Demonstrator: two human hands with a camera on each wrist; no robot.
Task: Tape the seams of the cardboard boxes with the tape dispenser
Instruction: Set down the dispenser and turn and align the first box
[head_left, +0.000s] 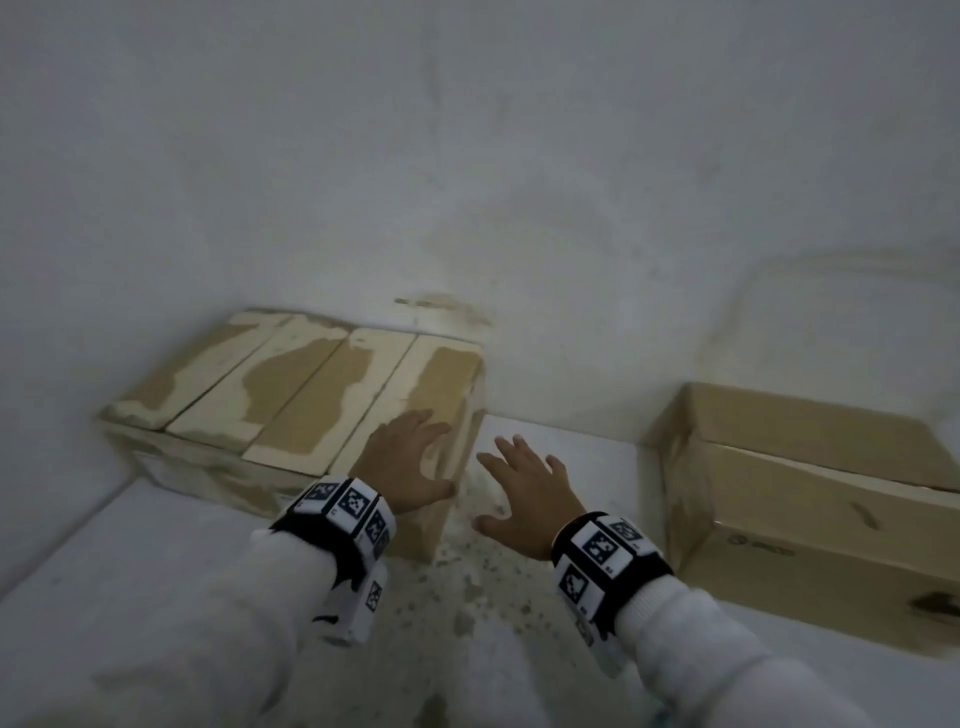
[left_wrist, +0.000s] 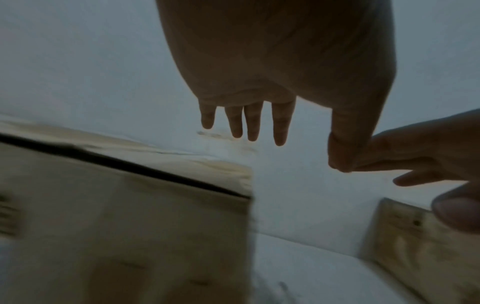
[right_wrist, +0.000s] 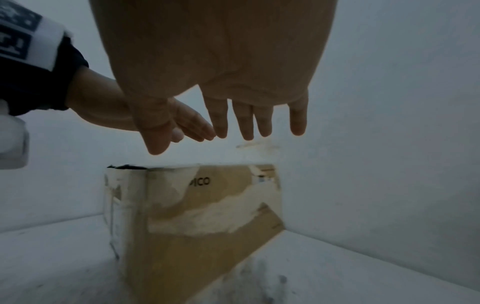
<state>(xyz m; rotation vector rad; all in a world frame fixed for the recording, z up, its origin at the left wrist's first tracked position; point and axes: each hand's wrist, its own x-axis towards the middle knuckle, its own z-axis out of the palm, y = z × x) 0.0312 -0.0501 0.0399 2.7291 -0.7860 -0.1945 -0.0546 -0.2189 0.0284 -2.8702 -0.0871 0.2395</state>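
A worn cardboard box (head_left: 291, 395) with peeled patches on its top flaps stands against the wall at the left. A second, cleaner cardboard box (head_left: 810, 499) stands at the right. My left hand (head_left: 415, 460) hovers with spread, straight fingers just above the near right corner of the worn box (right_wrist: 197, 216) and holds nothing. My right hand (head_left: 522, 491) hangs open over the white surface in the gap between the two boxes, also holding nothing. In the left wrist view the left hand's fingers (left_wrist: 249, 123) point at the wall. No tape dispenser is in view.
The boxes stand on a white surface (head_left: 156, 597) that meets a white wall (head_left: 467, 182) right behind them. Brown crumbs and specks (head_left: 483, 587) litter the surface between the boxes. The surface's left edge runs diagonally at the lower left.
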